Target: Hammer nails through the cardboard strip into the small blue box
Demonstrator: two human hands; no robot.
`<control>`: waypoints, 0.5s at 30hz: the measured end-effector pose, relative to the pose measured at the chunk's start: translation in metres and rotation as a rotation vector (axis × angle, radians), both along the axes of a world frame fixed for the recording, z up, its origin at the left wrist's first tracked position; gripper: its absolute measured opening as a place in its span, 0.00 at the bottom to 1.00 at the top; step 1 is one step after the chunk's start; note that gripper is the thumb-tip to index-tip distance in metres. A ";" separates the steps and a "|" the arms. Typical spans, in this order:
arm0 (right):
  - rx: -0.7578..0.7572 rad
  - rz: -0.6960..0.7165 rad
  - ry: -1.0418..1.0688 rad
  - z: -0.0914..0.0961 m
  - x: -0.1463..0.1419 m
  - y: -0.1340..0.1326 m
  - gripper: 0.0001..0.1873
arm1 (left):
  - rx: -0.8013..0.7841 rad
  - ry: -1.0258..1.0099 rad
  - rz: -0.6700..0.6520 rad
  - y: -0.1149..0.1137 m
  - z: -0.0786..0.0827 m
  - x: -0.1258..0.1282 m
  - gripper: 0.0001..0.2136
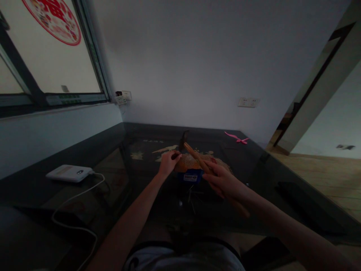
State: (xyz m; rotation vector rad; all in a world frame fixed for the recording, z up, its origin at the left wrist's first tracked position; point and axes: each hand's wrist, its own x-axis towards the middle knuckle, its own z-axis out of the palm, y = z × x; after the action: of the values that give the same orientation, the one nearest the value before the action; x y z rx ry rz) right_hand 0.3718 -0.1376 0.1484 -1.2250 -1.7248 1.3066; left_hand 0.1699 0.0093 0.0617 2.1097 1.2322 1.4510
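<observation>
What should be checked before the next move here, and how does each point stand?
1. Right hand grips the hammer: ok, fingers wrapped around the wooden handle.
2. Left hand well away from the hammer's head: not ok, its fingertips are close beside it.
3. What the left fingertips pinch: cannot tell, too small and dim.
4. Brown object steady above the blue box: cannot tell from one still.
5. White device away from the hammer: ok, it lies far to the left.

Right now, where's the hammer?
In the head view, the hammer is near the centre, its wooden handle in the right hand and its dark head just right of the left hand.
</observation>
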 end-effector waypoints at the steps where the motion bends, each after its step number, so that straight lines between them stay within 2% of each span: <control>1: -0.019 0.006 -0.009 -0.002 0.000 0.000 0.30 | -0.008 0.007 0.004 0.000 0.000 0.000 0.04; 9: 0.038 -0.009 -0.028 0.007 -0.002 -0.001 0.29 | -0.012 0.014 0.005 0.000 0.002 0.001 0.04; 15: -0.031 -0.002 -0.030 -0.004 -0.001 -0.001 0.32 | -0.044 0.053 0.014 -0.001 0.003 0.000 0.05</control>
State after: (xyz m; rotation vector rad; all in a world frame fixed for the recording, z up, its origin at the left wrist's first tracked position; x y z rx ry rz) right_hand 0.3705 -0.1382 0.1442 -1.2690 -1.7301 1.3245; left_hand 0.1695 0.0083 0.0647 2.1278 1.2890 1.3688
